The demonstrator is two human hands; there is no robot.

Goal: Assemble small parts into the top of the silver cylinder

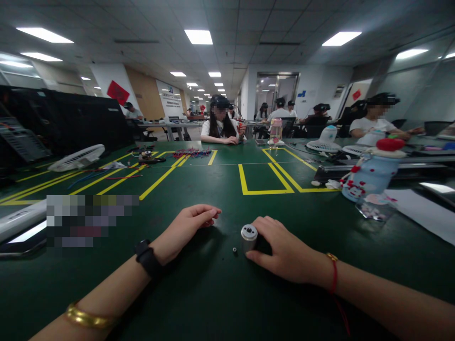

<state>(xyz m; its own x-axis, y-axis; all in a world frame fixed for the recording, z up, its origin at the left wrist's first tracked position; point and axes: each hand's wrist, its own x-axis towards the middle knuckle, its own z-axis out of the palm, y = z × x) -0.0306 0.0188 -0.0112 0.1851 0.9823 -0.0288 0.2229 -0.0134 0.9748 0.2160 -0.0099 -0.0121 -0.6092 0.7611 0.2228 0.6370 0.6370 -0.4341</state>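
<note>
My right hand (280, 248) is wrapped round an upright silver metal cylinder (249, 239), which looks like a small motor can. The cylinder's round top faces up, with a dark hole in the middle and smaller holes beside it. Just left of its base, a tiny metal part (234, 249) with a hole lies on the green table (199, 303). My left hand (197, 220) rests apart from the cylinder, to its left. Its fingers are curled, with the thumb against them; whatever may be between them is hidden.
A pale blue bottle (373, 173) and a clear packet (375, 210) stand to the right, near white paper (423, 213). Loose wires (192, 153) and a white fan (78, 157) lie farther left. Across the table sits a person (220, 123).
</note>
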